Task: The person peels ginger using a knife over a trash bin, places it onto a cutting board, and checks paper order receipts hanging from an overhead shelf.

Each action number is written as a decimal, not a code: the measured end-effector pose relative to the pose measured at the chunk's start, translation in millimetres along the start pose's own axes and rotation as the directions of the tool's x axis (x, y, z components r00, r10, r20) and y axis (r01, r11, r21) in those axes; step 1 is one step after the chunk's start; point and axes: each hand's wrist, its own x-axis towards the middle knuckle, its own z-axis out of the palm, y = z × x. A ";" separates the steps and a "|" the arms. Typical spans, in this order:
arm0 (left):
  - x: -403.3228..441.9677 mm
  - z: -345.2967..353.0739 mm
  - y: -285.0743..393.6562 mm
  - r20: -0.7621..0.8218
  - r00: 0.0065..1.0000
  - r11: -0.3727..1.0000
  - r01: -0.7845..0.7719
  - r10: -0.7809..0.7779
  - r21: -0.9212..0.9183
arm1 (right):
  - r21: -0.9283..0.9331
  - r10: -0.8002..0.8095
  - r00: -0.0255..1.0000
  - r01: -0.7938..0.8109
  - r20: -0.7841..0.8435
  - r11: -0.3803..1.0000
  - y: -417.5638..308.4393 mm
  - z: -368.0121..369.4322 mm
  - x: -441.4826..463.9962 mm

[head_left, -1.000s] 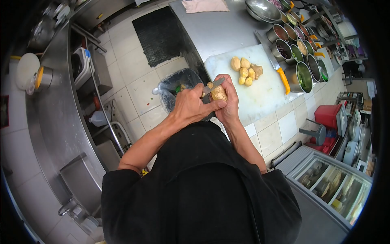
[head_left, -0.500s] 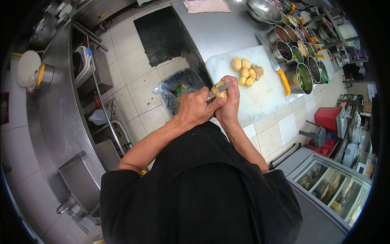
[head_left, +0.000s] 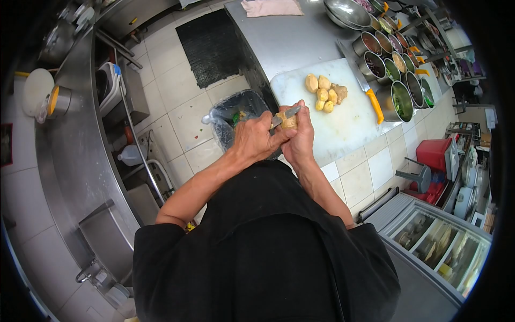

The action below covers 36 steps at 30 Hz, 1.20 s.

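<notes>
A person [head_left: 257, 188] is wearing a black top [head_left: 268, 263], its loose short sleeves [head_left: 161, 255] leaving the forearms [head_left: 201, 185], left hand [head_left: 253, 138] and right hand [head_left: 301, 142] bare. A curved fold [head_left: 273, 216] is crossing the front, while a long crease [head_left: 333, 282] is running down the right side.

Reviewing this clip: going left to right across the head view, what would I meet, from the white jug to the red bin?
White jug → left hand → right hand → yellowish root pieces → orange knife handle → steel pot with greens → red bin.
</notes>
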 end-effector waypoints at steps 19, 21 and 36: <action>-17.7 10.3 -2.5 0.123 0.953 0.829 0.300 -0.276 -0.471 | 0.184 0.102 0.995 -0.101 0.006 0.978 -18.2 -1.3 13.6; -15.2 9.0 -13.0 0.240 0.883 0.719 0.468 -0.403 -0.513 | 0.274 0.124 0.988 -0.144 0.090 0.951 -20.4 -0.8 10.6; 22.4 -36.5 3.6 0.039 0.987 0.984 -0.156 0.153 0.084 | 0.060 0.188 0.940 -0.213 0.285 0.975 -20.8 -0.4 -2.5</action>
